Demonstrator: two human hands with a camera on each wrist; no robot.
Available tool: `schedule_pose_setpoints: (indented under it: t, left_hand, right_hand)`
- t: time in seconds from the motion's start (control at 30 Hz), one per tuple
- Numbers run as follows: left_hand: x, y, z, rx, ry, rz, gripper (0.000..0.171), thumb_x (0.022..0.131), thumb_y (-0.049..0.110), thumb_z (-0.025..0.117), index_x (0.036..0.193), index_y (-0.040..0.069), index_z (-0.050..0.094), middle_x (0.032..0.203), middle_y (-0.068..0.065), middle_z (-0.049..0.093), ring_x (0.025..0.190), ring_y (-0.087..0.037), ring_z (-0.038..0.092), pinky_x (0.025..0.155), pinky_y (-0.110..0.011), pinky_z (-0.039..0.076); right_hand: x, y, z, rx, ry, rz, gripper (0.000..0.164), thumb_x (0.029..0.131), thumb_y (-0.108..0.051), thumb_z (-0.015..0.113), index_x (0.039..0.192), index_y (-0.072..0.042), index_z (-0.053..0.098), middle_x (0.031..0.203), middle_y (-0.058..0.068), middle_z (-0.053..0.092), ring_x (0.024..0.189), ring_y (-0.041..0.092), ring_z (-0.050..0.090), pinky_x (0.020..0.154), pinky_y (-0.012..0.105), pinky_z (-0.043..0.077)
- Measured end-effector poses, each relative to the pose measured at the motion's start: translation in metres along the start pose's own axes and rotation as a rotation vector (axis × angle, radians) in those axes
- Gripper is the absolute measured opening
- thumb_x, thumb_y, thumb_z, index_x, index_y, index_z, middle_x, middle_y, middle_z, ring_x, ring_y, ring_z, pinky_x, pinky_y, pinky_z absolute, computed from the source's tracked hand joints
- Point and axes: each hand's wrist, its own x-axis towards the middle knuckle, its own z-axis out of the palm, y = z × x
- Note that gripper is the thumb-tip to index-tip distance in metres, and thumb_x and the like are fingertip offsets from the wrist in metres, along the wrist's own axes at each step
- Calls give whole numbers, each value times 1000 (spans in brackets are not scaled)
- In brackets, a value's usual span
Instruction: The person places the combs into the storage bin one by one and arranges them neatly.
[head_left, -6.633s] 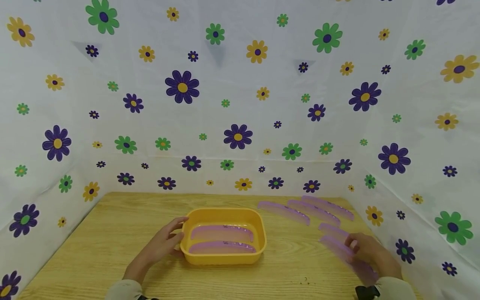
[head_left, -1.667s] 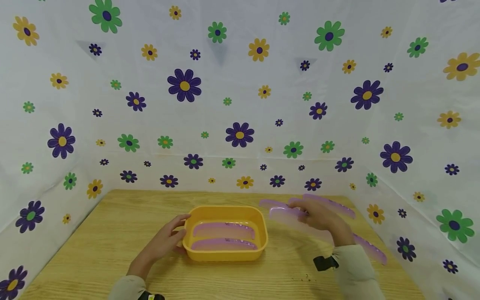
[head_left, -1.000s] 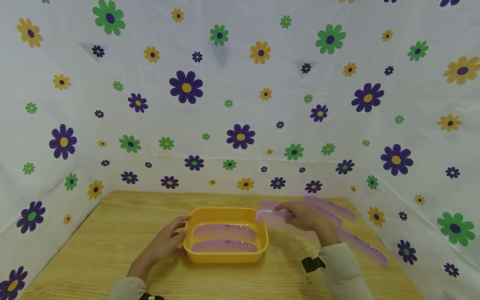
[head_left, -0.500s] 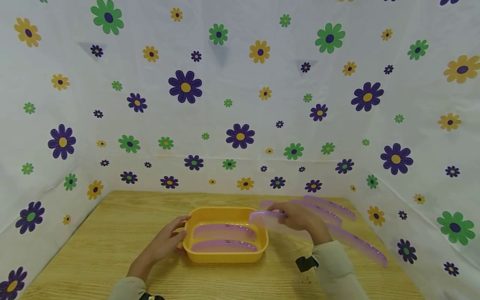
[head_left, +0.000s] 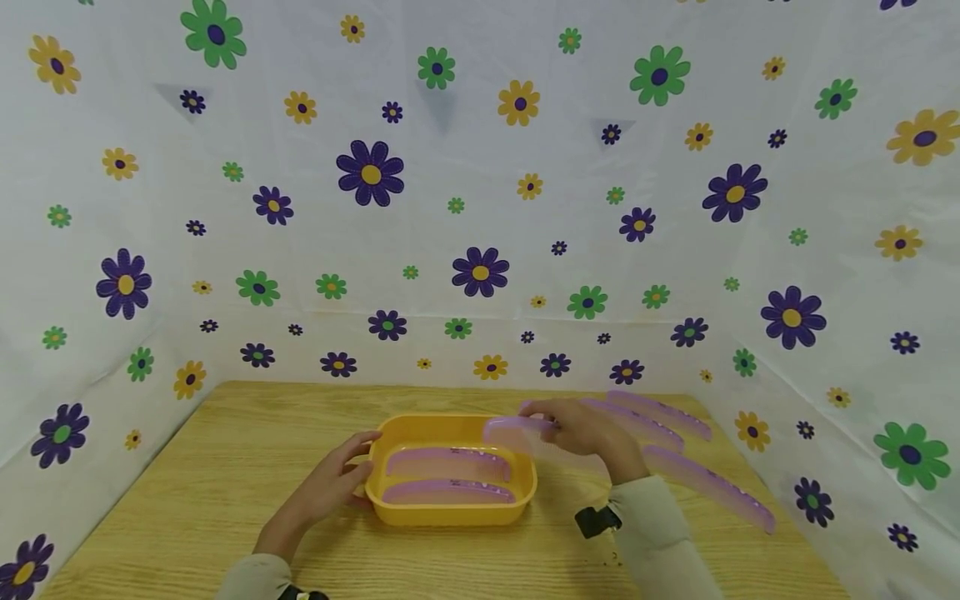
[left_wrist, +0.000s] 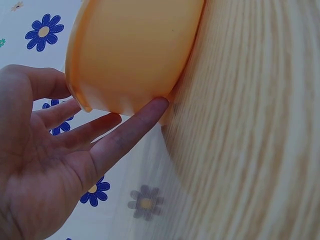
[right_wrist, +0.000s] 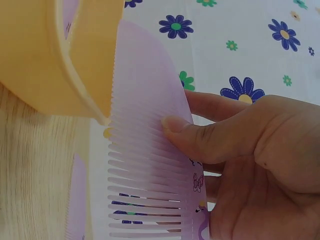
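Note:
My right hand [head_left: 577, 429] pinches a translucent purple comb [right_wrist: 145, 85] between thumb and fingers. Teeth down in the head view, this comb overlaps the right rim of a yellow plastic tub [head_left: 450, 517]. Inside the tub a rear comb [head_left: 442, 461] and a front comb [head_left: 450, 492] lie parallel. My left hand [head_left: 326, 487] rests against the tub's left end, its fingers [left_wrist: 137, 122] extended along the outer wall in the left wrist view.
Behind my right hand a comb [head_left: 637, 423] and a farther comb [head_left: 663, 412] lie on the wooden table [head_left: 420, 562]; part of another is hidden. One more comb [head_left: 712, 487] lies to the right. Dark specks [head_left: 600, 560] mark the table front. Flowered white cloth [head_left: 480, 217] surrounds three sides.
My right hand has taken a comb from the right of the table and carried it left to the tub's right rim. My left hand has stayed on the tub.

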Motion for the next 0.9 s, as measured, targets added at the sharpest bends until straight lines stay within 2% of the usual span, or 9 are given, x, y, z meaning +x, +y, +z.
schedule_pose_setpoints:
  t: [0.2,0.37,0.7,0.9]
  left_hand:
    - [1,-3,1,12,10,-12,48,102,15,41,148,11,27,151,-29,24,126,-52,43,71,-42,61]
    - [2,-5,2,20,24,-26,47,102,16,42,148,13,29,151,-27,26,126,-51,44,71,-42,61]
    - [1,-5,1,5,23,-25,48,102,18,43,148,13,28,151,-27,25,127,-52,43,72,-42,61]
    - [1,-5,1,-1,2,-7,49,102,17,42,148,10,26,151,-29,23,127,-53,42,72,-43,61]
  right_hand:
    - [7,-7,3,30,-19,28,36,91,1,55,119,-21,63,113,3,64,89,18,53,84,38,52]
    - [12,-13,4,37,-18,43,34,92,-1,56,117,-22,64,116,2,64,94,18,55,93,44,52]
    - [19,-26,6,41,-55,49,37,92,0,56,122,-22,62,124,6,62,111,28,58,99,48,49]
    - [23,-31,8,48,-82,44,41,91,3,55,123,-22,62,126,6,61,111,26,58,100,47,49]
